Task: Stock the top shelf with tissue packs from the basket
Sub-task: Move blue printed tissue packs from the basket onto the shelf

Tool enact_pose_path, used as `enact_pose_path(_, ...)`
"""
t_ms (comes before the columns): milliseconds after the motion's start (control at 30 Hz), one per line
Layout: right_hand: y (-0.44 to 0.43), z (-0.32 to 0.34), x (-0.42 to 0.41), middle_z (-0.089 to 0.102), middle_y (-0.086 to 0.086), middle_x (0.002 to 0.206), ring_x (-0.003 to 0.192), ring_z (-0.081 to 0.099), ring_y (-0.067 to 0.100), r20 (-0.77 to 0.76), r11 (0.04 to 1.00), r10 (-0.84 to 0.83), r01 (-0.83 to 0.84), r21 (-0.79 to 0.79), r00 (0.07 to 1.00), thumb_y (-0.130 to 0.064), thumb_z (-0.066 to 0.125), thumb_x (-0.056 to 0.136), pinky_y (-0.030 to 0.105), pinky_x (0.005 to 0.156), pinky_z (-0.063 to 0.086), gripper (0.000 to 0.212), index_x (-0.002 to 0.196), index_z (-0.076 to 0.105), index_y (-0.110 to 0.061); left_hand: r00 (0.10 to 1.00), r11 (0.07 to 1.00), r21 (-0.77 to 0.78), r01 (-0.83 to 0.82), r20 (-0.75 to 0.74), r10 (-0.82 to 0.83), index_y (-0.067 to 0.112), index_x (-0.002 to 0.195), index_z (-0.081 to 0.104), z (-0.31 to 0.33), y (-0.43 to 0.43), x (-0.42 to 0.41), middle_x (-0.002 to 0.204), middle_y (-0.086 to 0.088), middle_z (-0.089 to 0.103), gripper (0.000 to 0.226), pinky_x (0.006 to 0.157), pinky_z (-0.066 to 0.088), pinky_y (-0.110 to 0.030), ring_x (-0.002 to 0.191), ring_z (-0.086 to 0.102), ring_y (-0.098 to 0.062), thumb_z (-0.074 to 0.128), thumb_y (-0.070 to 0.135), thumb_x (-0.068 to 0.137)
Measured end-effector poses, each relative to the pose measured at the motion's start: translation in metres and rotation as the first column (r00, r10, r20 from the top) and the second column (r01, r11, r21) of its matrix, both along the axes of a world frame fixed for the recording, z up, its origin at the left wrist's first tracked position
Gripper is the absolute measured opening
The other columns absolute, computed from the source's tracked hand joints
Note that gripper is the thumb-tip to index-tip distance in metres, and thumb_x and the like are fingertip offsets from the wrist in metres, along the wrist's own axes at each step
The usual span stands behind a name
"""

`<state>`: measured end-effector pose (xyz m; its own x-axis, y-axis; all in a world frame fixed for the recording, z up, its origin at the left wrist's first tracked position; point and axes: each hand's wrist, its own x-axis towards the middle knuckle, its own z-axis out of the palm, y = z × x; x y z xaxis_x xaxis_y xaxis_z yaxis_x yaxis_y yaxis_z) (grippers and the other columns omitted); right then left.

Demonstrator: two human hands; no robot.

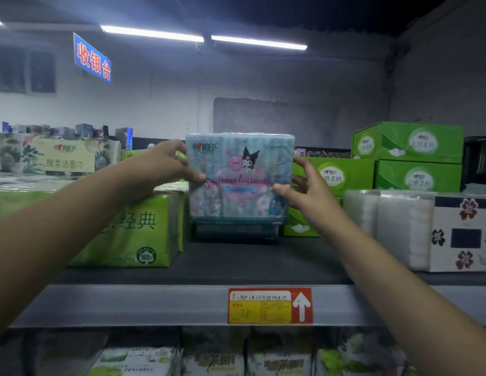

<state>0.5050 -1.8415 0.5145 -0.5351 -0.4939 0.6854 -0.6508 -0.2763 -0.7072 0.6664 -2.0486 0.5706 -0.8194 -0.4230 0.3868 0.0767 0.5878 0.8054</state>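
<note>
You are standing in front of the top shelf (236,267), a dark board with a grey front rail that is filling the width of the view. On its left side a big green tissue bundle (133,229) is sitting, and your left forearm is crossing in front of it. On the right side stacked green tissue boxes (407,158) are standing behind a white wrapped pack (385,229) and a white box with dark flowers (464,234). In the middle you are holding the blue tissue pack (239,177), printed with cartoon characters, upright between both hands; I cannot tell if its bottom is touching the board or something under it. Your left hand (157,169) is gripping its left edge, thumb on the front and fingers going behind. Your right hand (304,185) is gripping its right edge in the same way, thumb pressing the front. On the rail below, a red and yellow price label (269,305) with a white arrow is sticking.
</note>
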Motion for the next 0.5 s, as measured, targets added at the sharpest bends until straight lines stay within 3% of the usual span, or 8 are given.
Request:
enact_pose_path(200,-0.002,-0.004,0.0,0.057,-0.008,0.111,0.099,0.056,0.004,-0.124,0.976,-0.198,0.207,0.063,0.972,-0.014,0.072,0.082,0.041,0.087,0.054,0.056,0.131,0.046,-0.022,0.993,0.993,-0.091,-0.078,0.085,0.086,0.014,0.106,0.061,-0.005,-0.006,-0.004,0.101,-0.009,0.073,0.043,0.102,0.043,-0.05,0.102,0.066,-0.028,0.082,0.014,0.068)
enact_pose_path(300,-0.003,-0.006,-0.001,0.057,-0.012,0.103,0.093,0.058,0.008,-0.136,0.969,-0.216,0.229,0.09,0.967,-0.014,0.073,0.081,0.045,0.085,0.055,0.054,0.128,0.048,-0.021,0.988,0.984,-0.158,-0.084,0.115,0.103,0.014,0.107,0.062,-0.007,-0.003,-0.005,0.098,-0.007,0.072,0.041,0.098,0.046,-0.049,0.097,0.067,-0.026,0.08,0.016,0.071)
enact_pose_path(500,-0.002,-0.011,-0.004,0.06,-0.006,0.105,0.097,0.061,0.021,-0.145,0.955,-0.236,0.257,0.146,0.961,-0.019,0.077,0.078,0.048,0.081,0.056,0.05,0.117,0.048,-0.03,0.984,0.98,-0.187,-0.064,0.153,0.093,0.008,0.105,0.061,-0.007,0.005,-0.006,0.095,-0.007,0.07,0.032,0.07,0.047,-0.03,0.089,0.065,-0.021,0.074,0.006,0.076)
